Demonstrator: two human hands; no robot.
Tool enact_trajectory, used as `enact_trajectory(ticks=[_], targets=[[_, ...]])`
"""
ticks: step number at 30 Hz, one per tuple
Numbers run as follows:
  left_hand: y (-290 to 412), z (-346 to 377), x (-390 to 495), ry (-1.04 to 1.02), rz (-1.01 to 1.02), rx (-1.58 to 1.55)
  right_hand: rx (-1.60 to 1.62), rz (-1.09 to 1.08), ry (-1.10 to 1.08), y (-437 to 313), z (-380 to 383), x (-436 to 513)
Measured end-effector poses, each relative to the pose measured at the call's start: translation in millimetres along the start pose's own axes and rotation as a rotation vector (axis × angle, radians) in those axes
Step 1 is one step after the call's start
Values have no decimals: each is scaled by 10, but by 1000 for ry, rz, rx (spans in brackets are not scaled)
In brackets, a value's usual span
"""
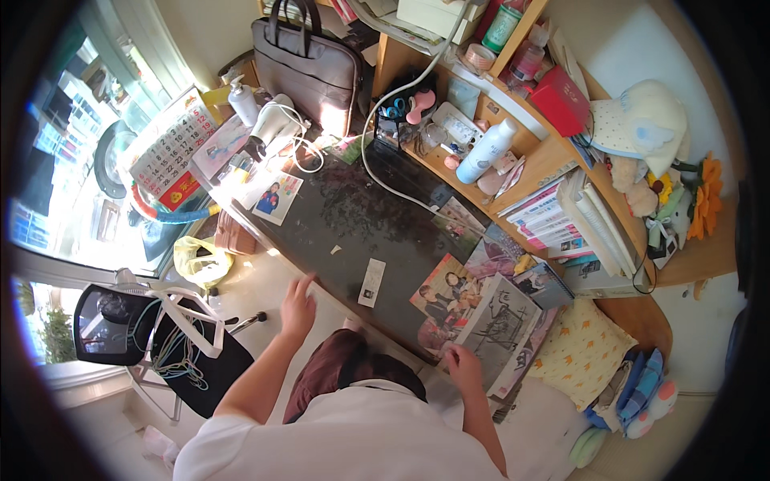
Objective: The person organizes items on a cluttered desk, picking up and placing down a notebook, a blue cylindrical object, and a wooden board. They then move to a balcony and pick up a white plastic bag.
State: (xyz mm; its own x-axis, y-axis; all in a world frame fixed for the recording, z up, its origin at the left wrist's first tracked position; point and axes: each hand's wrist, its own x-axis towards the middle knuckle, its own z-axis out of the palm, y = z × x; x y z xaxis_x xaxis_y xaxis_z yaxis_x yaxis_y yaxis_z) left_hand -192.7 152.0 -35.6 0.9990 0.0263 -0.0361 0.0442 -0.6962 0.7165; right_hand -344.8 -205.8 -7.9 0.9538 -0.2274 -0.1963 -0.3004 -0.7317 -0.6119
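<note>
My left hand [299, 306] hovers by the front edge of the dark desktop [313, 222], with loosely bent fingers and nothing visible in it. A small paper slip [372, 282] lies on the desk to its right. My right hand [462, 364] is curled at the lower edge of a sheet with dark brush-like strokes [498, 327]; whether it grips or merely touches the sheet cannot be made out. Just above that hand lies a colour picture of people [442, 288]. A card with a figure in blue [277, 195] sits at the far left of the desk.
A white cable [376, 174] crosses the desk. At the back stand a brown briefcase [307, 72] and a hair dryer [277, 123]. A wooden shelf holds a spray can [487, 150] and books [553, 210]. A black chair [198, 367] stands left, a patterned cushion [580, 355] right.
</note>
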Motion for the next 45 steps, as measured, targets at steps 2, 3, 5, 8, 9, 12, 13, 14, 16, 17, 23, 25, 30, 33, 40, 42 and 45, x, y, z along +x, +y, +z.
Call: enact_trajectory(ticks=[2, 3, 5, 8, 9, 12, 13, 14, 16, 17, 23, 25, 30, 33, 40, 42, 45], targets=[[-590, -65, -749, -150, -196, 100, 33, -98, -35, -130, 13, 122], [-979, -88, -1134, -278, -253, 238, 54, -149, -49, -162, 40, 180], [-1966, -111, -2010, -568, -497, 321, 54, -248, -116, -285, 72, 238], [-2836, -141, -3521, 78, -1178, -334, 14, -369, -227, -453, 151, 249], [-2903, -253, -3981, 329, -1312, -407, 20, -420, -251, -442, 262, 218], [-2763, -324, -4778, 472, -1483, -509, 14, -548, -320, -567, 586, -4], [-2702, -293, -4964, 453, -1498, -541, 9, -597, -348, -647, 688, -98], [-2635, -241, -5120, 428, -1505, -574, -45, -570, -450, -776, 756, -221], [-2484, -76, -5352, 353, -1482, -638, -99, -644, -525, -874, 1002, -461], [-2412, -7, -5477, 327, -1470, -668, -121, -694, -571, -959, 1146, -569], [-2264, 344, -6847, 334, -1421, -824, -308, -845, -808, -1554, 2048, -1106], [-2360, 564, -7842, 464, -1409, -840, -307, -857, -820, -1699, 2356, -1244], [-2193, 9, -8834, 973, -1690, -1130, -725, -713, -895, -1787, 3102, -1695], [-2211, -179, -9265, 1108, -1756, -1100, -845, -645, -1034, -1915, 3721, -2089], [-2662, -627, -9856, 1272, -1775, -1137, -811, -814, -1208, -2830, 4944, -3251], [-2873, -828, -9911, 1231, -1746, -1063, -780, -850, -1215, -3165, 5172, -3501], [-3254, -1237, -10033, 1230, -1685, -977, -894, -863, -1195, -3624, 5561, -3739]])
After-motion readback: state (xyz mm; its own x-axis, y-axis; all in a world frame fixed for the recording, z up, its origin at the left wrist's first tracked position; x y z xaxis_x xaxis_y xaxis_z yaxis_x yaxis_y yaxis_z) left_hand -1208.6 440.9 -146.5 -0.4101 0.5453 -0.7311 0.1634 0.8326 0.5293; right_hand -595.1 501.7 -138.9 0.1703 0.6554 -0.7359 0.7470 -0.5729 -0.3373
